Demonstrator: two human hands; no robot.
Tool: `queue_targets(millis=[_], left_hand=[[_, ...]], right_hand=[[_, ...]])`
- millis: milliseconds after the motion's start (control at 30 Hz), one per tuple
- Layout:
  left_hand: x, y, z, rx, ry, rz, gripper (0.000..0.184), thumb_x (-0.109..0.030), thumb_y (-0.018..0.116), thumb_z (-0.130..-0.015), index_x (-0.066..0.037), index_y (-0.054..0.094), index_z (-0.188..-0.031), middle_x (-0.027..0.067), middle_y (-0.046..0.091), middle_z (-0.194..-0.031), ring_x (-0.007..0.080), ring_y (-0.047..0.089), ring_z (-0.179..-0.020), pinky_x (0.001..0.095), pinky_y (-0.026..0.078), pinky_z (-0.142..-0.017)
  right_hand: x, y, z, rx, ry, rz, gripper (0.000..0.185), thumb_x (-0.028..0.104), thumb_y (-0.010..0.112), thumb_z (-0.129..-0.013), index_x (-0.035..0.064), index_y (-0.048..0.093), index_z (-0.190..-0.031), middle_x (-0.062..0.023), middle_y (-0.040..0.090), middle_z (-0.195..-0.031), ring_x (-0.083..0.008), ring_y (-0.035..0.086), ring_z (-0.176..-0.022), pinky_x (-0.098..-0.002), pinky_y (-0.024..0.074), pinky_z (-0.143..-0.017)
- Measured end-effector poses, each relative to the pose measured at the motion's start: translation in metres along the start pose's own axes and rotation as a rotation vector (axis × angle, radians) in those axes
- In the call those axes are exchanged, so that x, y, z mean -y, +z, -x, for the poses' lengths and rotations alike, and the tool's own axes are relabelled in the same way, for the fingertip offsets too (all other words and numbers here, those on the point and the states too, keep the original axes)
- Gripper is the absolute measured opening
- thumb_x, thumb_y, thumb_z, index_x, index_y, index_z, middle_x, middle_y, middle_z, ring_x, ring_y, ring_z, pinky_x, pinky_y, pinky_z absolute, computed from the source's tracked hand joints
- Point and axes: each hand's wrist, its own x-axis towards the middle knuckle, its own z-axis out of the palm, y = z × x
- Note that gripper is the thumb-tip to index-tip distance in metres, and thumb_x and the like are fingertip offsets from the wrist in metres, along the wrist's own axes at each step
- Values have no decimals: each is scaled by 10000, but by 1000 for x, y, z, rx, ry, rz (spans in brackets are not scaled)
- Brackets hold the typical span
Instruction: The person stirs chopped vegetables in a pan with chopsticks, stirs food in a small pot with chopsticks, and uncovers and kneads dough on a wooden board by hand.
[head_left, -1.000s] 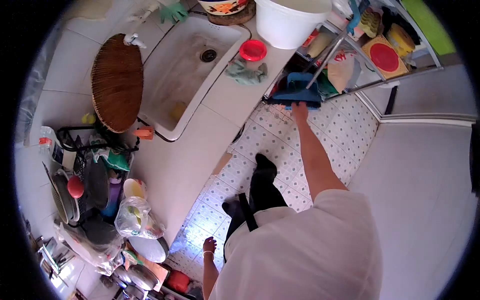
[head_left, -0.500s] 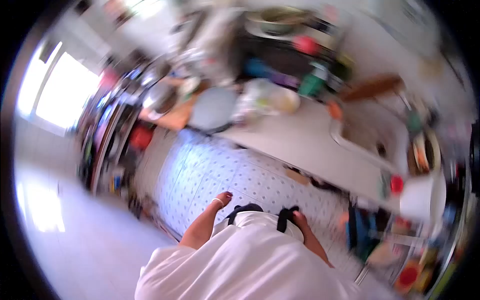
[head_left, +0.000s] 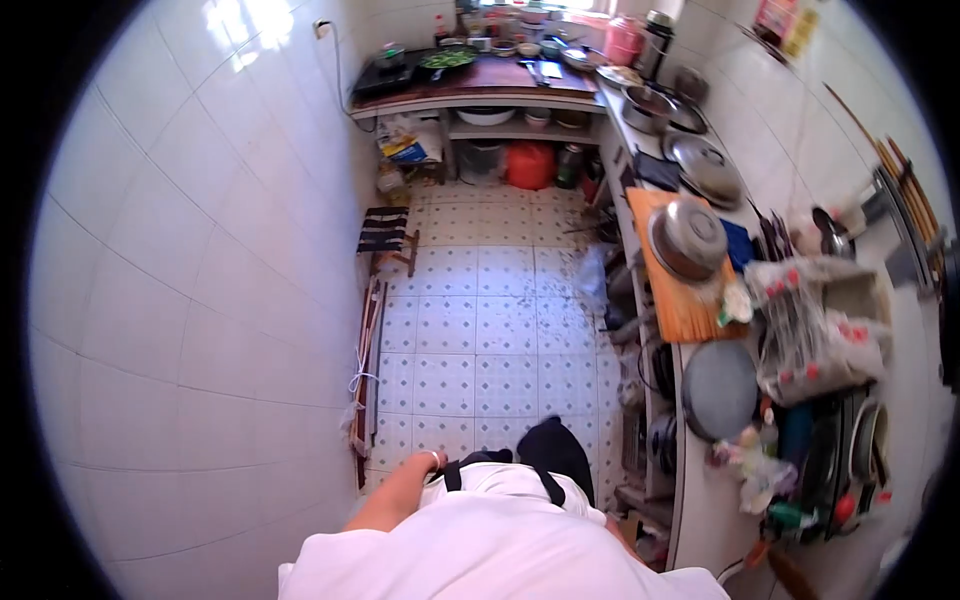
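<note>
Tiled floor point(head_left: 505, 325) | tied poles point(head_left: 367, 400) ahead-left of left hand point(head_left: 441, 461) | its grip unclear | right hand hidden

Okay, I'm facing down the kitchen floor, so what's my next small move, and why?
Probably a short step forward along the middle of the tiled floor: it opens out ahead, with the folding stool standing near the left wall and the counter on the right. Your left hand is down at your side; your right hand is hidden.
</note>
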Motion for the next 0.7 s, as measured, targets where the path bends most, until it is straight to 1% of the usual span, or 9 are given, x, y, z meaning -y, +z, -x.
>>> queue_targets(millis=[200, 267, 300, 333, 400, 467, 533, 633, 700], left_hand=[[21, -68, -22, 111, -76, 518, 503, -432, 573, -789, -110, 618, -1173, 123, 583, -1241, 286, 581, -1083, 404, 447, -923], [23, -120, -34, 150, -99, 665, 532, -476, 565, -795, -122, 609, -1190, 111, 572, -1259, 272, 574, -1089, 399, 441, -934], [20, -154, -38, 176, -116, 741, 547, -498, 561, -797, -128, 605, -1199, 106, 567, -1267, 266, 571, -1093, 397, 438, -940], [19, -183, -44, 207, -133, 817, 563, -520, 557, -800, -134, 600, -1208, 100, 562, -1276, 259, 567, -1096, 394, 435, -945], [15, -248, -61, 271, -164, 999, 593, -564, 549, -806, -146, 591, -1225, 88, 551, -1293, 245, 560, -1103, 390, 428, -956], [9, -315, -83, 291, -152, 1202, 624, -608, 541, -812, -158, 582, -1243, 76, 540, -1310, 231, 553, -1110, 385, 422, -966], [4, -381, -93, 201, -69, 1393, 656, -651, 533, -817, -170, 573, -1261, 65, 530, -1327, 218, 546, -1117, 380, 415, -977], [-19, -519, -38, -238, 294, 1670, 614, -539, 585, -851, -166, 476, -1325, 59, 574, -1249, 193, 572, -1063, 366, 496, -876], [-9, -577, -46, -348, 374, 1934, 607, -475, 609, -863, -156, 434, -1349, 55, 580, -1228, 179, 590, -1010, 365, 521, -833]], right_hand=[[122, -156, -148, 109, -170, -73, 366, 285, 559, -811, 104, 668, -1110, -171, 646, -1104, -344, 595, -1057, -384, 477, -881], [155, -193, -205, 39, -245, -282, 410, 277, 555, -806, 69, 637, -1149, -195, 616, -1161, -315, 573, -1107, -349, 462, -925], [163, -206, -258, 98, -265, -121, 473, 346, 555, -837, 92, 584, -1235, -169, 561, -1273, -326, 520, -1188, -416, 432, -973], [188, -239, -258, 113, -265, -113, 473, 346, 555, -837, 92, 584, -1235, -169, 561, -1273, -326, 520, -1188, -416, 432, -973], [273, -326, -275, 329, -77, -398, 574, 421, 587, -851, 114, 502, -1328, -173, 505, -1342, -354, 541, -1141, -450, 424, -967], [360, -387, -297, 560, 88, -503, 766, 586, 569, -839, 141, 348, -1422, -153, 358, -1452, -386, 536, -1117, -516, 421, -960], [441, -438, -346, 1082, -61, -730, 807, 635, 539, -839, 146, 278, -1425, -156, 274, -1475, -411, 534, -1097, -575, 433, -921], [596, -515, -368, 907, -295, -747, 646, 488, 575, -892, 131, 346, -1380, -147, 441, -1315, -329, 523, -1133, -515, 492, -890], [682, -560, -378, 712, -490, -807, 540, 388, 611, -895, 99, 425, -1311, -113, 470, -1278, -278, 559, -1055, -457, 529, -837]])
